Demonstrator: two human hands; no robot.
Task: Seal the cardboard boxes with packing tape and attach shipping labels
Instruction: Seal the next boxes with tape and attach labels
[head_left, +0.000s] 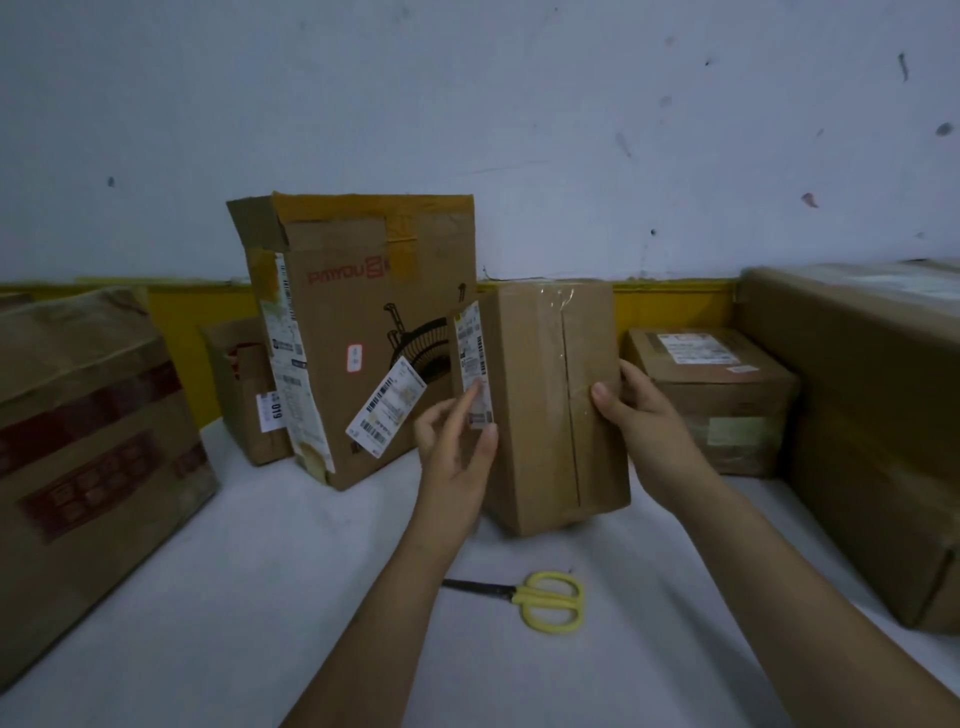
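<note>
A small brown cardboard box (540, 405) stands upright on the white table, its front seam covered with clear tape. A white shipping label (472, 358) lies on its left side face. My left hand (457, 447) is at that face, its straight index finger pressing the label's lower part and its thumb at the box's front left edge. My right hand (639, 421) grips the box's right side, thumb across the front and fingers behind. A tall printed box (363, 338) behind it carries another label (385, 408) hanging askew.
Yellow-handled scissors (540, 600) lie on the table (249, 597) in front of the box. Large taped boxes stand at the left (88, 457) and right (872, 415). Smaller labelled boxes sit at the back right (717, 384) and back left (249, 395) against the wall.
</note>
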